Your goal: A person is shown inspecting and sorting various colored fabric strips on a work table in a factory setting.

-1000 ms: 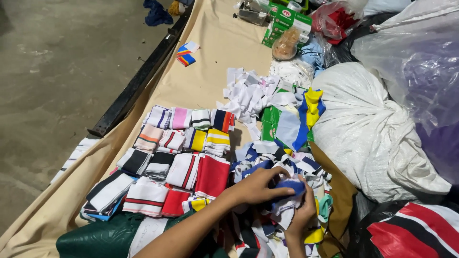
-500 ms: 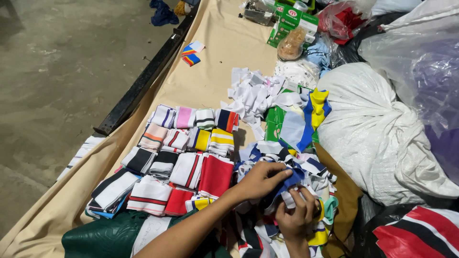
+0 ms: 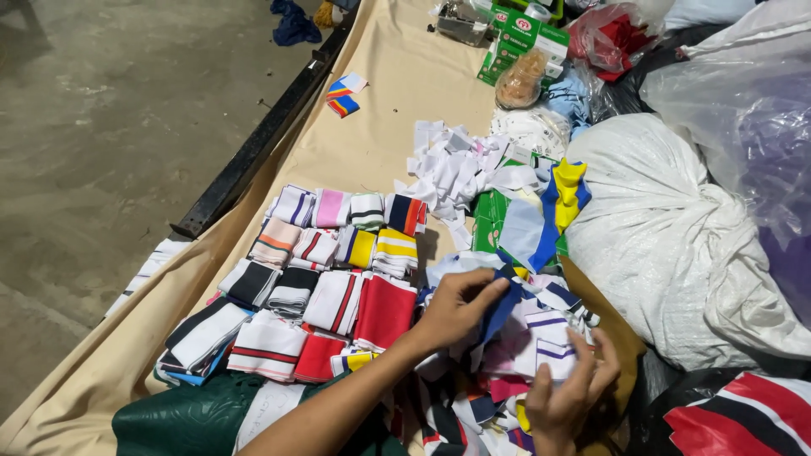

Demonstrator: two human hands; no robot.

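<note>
My left hand (image 3: 456, 306) pinches a blue strip of knitted fabric (image 3: 503, 306) and lifts it out of a mixed heap of striped collar pieces (image 3: 541, 338). Lower down at the heap's near edge, my right hand (image 3: 568, 397) has its fingers curled around a white piece with purple stripes (image 3: 553, 353). To the left of both hands, folded pieces lie sorted in rows (image 3: 329, 270) on the beige cloth (image 3: 372, 143): white, red, black, pink, yellow and striped ones.
A loose pile of white scraps (image 3: 460, 169) lies beyond the rows. Large white (image 3: 676, 245) and clear plastic sacks (image 3: 752, 110) crowd the right side. Green boxes (image 3: 519, 38) stand at the far end. A black rail (image 3: 262, 139) edges the table; concrete floor (image 3: 110, 127) lies left.
My left hand has risen from the heap, drawing the blue strip up. My right hand has dropped lower and turned, now holding the white and purple piece.
</note>
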